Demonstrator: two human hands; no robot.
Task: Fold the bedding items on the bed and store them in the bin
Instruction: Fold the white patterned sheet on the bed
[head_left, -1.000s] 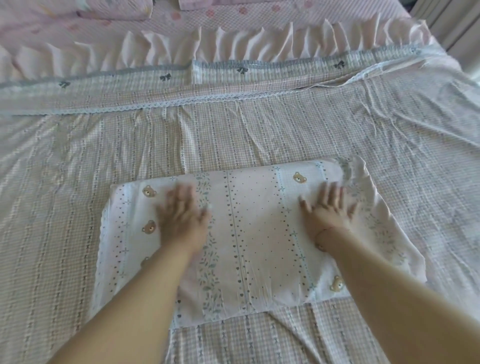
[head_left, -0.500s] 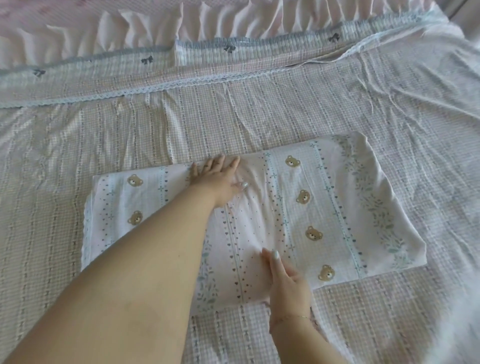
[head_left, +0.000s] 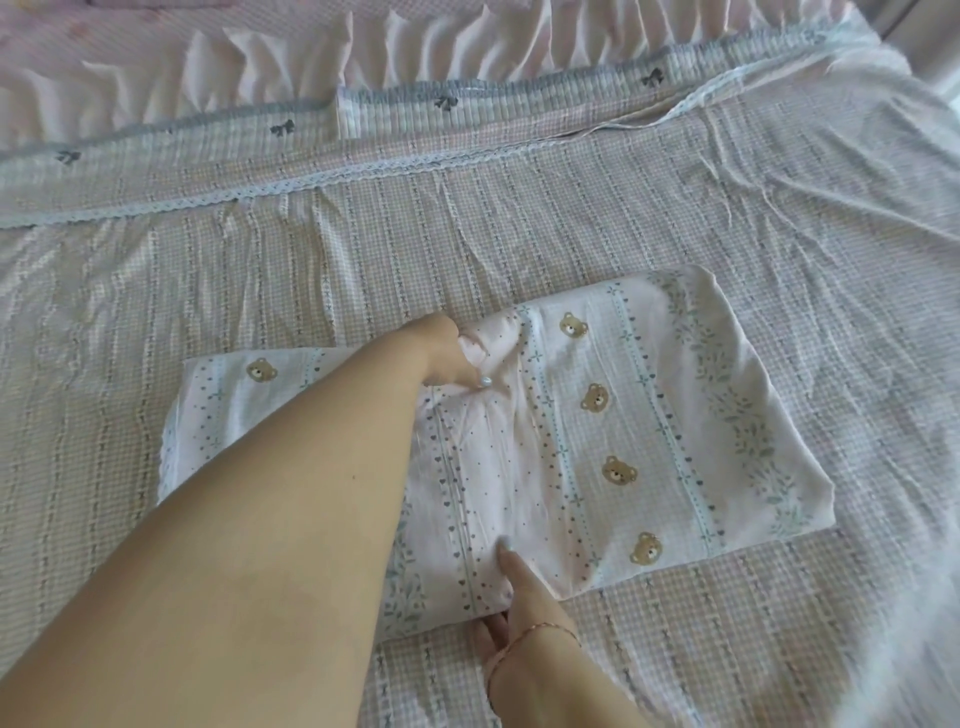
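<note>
Folded pillowcase (head_left: 649, 441) on bedspread (head_left: 311, 270), ruffled border (head_left: 467, 88) behind.

The person's left hand (head_left: 449, 353) reaches far forward on an outstretched bare arm, fingers curled and pinching at its far edge. The right hand (head_left: 511, 597), a thin bracelet at its wrist, grips nearer, thumb extended on top, fingers tucked beneath.

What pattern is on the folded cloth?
Folded cloth: pale pink, brown bear faces, dotted stripes; head view.
</note>
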